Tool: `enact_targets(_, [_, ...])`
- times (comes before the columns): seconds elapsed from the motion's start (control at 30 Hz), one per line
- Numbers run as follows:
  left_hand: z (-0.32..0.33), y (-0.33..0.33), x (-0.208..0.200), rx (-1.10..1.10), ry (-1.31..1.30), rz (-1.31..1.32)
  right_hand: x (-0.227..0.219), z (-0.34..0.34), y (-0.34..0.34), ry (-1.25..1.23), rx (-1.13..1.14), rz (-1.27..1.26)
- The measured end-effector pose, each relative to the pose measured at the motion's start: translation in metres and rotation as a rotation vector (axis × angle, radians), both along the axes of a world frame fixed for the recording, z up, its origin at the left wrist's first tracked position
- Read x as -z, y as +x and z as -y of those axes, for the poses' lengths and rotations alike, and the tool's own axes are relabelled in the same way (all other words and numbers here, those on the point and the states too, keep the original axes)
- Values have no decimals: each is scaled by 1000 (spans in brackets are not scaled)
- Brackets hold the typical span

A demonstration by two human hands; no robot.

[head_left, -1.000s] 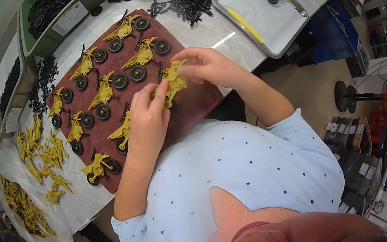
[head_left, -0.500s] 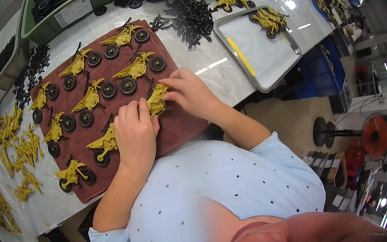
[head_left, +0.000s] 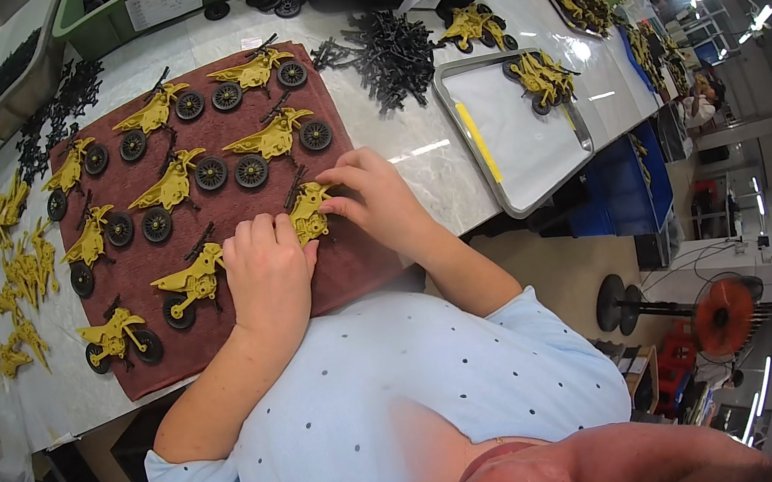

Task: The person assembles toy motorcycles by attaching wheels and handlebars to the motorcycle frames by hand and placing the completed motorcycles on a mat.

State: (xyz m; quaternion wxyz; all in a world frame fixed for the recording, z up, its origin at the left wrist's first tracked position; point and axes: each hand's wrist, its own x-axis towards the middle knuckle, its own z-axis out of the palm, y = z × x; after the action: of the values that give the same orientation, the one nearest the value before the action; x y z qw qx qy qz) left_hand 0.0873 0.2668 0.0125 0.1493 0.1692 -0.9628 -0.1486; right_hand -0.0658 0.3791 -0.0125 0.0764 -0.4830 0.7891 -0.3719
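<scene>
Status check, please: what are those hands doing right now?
Left hand and right hand both pinching one yellow toy motorbike on the brown mat. Nothing in the way.

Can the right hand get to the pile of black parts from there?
Probably yes. The right hand is busy on a yellow bike, but only bare table lies between it and the black parts, with nothing blocking.

Left hand (head_left: 267, 272) and right hand (head_left: 380, 200) rest close together, fingers curled.

Left hand (head_left: 267, 272) and right hand (head_left: 378, 200): both pressed on one yellow toy motorbike (head_left: 310, 211) lying on a dark red towel (head_left: 349, 262). Finished bikes (head_left: 175, 182) lie beyond the left hand; metal tray (head_left: 541, 199) right of the right hand.
</scene>
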Motion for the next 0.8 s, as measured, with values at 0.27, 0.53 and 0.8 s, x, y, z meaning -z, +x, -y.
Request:
enact_targets(0.27, [14, -8, -4, 60, -83, -43, -17, -4, 10, 64, 64, 204])
enact_targets(0.53, [15, -5, -16, 93, 41, -61, -19, -11, 16, -19, 88, 31])
enact_targets(0.8, [12, -4, -8, 94, -3, -41, -20, -7, 16, 115, 95, 24])
